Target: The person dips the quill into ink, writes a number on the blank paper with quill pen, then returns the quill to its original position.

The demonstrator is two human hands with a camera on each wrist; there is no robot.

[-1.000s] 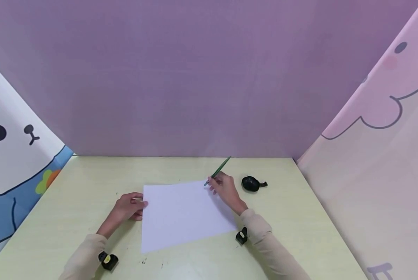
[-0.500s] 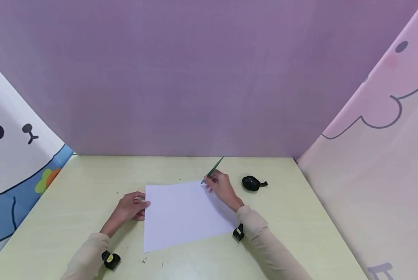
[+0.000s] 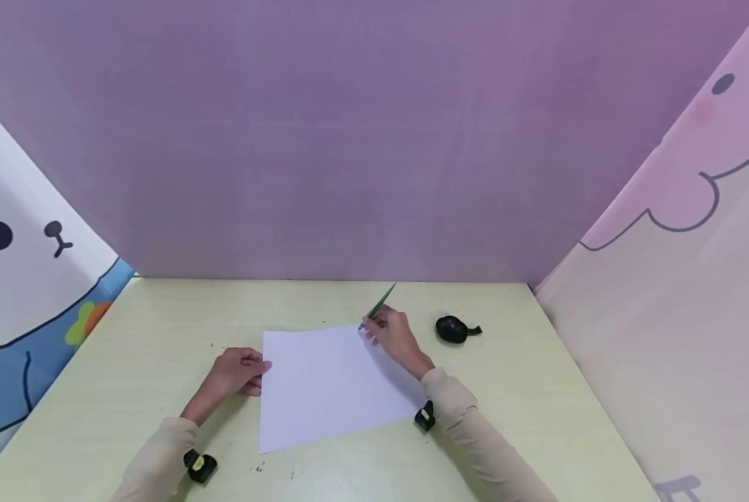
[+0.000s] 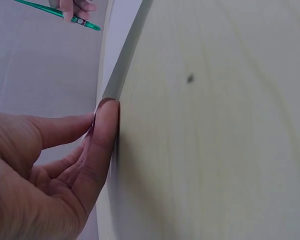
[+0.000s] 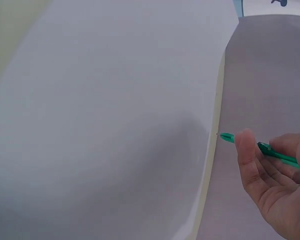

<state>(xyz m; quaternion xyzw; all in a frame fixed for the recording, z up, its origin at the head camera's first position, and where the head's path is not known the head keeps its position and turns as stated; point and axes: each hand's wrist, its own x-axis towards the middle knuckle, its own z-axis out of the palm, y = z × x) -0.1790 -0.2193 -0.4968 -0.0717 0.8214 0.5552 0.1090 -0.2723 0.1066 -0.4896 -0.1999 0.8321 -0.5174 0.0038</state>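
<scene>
A blank white sheet of paper [image 3: 324,390] lies across the middle of the table. My left hand [image 3: 236,373] pinches its left edge; in the left wrist view the thumb and fingers meet at the paper's slightly lifted edge [image 4: 124,60]. Over the far edge of the sheet, my right hand [image 3: 398,341] holds a slim green pen [image 3: 382,300], tilted with its tip low and to the left. Seen from the right wrist, the pen [image 5: 285,159] runs between thumb and fingers, its tip pointing out past them.
To the right of the right hand, a black rounded object [image 3: 451,330] with a short tab lies on the pale table [image 3: 525,404]. A purple wall [image 3: 349,139] rises behind the table, with cartoon-printed panels on both sides. Small dark marks dot the tabletop.
The right hand with the pen has shifted a little to the left along the paper's far edge. The left hand and the sheet sit slightly further right in view.
</scene>
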